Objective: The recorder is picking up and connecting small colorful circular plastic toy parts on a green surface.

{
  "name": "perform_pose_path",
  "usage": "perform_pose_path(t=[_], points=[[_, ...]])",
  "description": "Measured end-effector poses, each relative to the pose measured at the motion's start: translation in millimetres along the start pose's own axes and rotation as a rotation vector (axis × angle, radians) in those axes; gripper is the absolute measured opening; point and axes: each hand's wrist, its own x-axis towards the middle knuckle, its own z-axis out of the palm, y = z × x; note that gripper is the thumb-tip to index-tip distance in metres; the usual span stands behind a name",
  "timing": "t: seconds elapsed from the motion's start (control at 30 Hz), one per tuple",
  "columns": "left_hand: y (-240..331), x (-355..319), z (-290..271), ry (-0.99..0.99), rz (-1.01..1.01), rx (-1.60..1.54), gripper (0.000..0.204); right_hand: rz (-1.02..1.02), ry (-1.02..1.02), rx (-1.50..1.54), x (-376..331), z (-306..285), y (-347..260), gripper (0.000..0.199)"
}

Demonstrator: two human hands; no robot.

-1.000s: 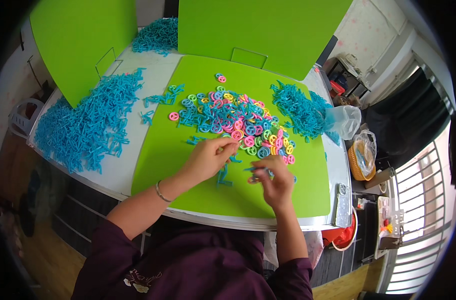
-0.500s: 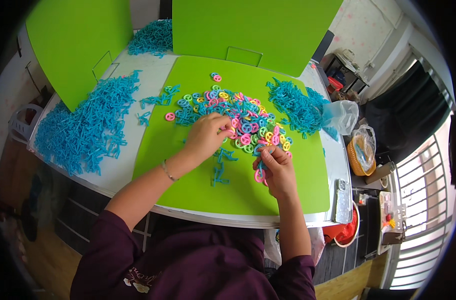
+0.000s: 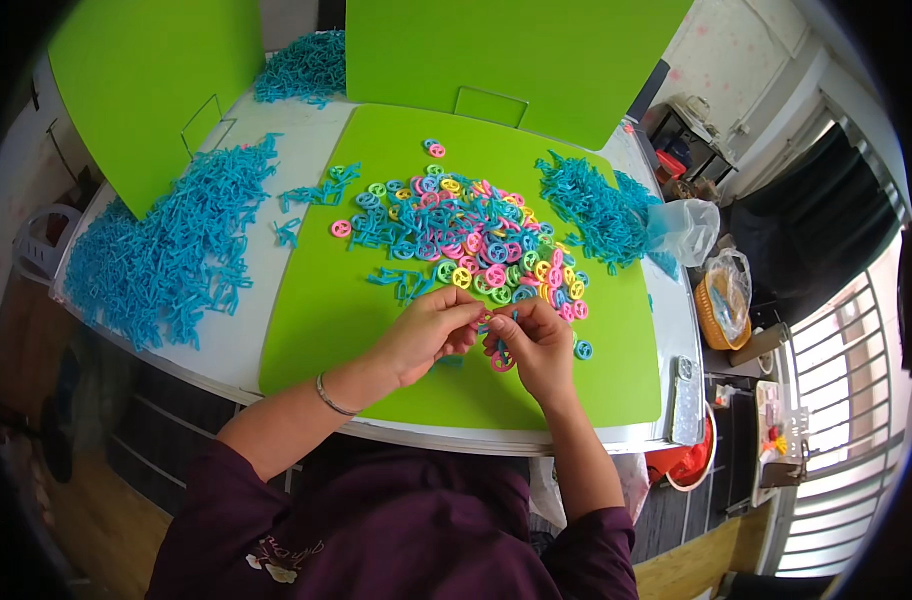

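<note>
Over the near part of the green mat (image 3: 321, 345), my hands meet fingertip to fingertip. My left hand (image 3: 426, 335) pinches a small pink wheel (image 3: 484, 322), mostly covered by the fingers. My right hand (image 3: 541, 350) grips a blue plastic frame piece, with another pink wheel (image 3: 503, 362) hanging below the fingers. Whether the left wheel touches the blue piece, I cannot tell. Just beyond lies a heap of pink, yellow, green and blue spoked wheels (image 3: 495, 277), mixed with blue frame pieces (image 3: 406, 282). A loose blue wheel (image 3: 583, 350) lies right of my right hand.
Large heaps of blue frame pieces lie on the white table at left (image 3: 171, 260), far left (image 3: 306, 68) and right (image 3: 596, 212). Two upright green boards (image 3: 516, 50) stand behind. A clear plastic bag (image 3: 684, 230) and a phone (image 3: 687, 400) are at the right edge.
My left hand has come from the wheel heap toward me and right, carrying a pink wheel to my right hand. My right hand has shifted slightly left and nearer.
</note>
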Motion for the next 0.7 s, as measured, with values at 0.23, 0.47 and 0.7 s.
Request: perform_pose_path(t=[0.23,0.47,0.7], points=[[-13,-3,7,0.057,0.187,0.048,0.01,0.052,0.083,-0.143,-2,8,0,0.012],[-19,-7,19,0.142,0.31,0.073,0.012,0.027,0.22,-0.017,1,14,2,0.011],[-25,-6,21,0.184,0.361,0.097,0.012,-0.012,0.316,-0.144,-3,20,3,0.012]])
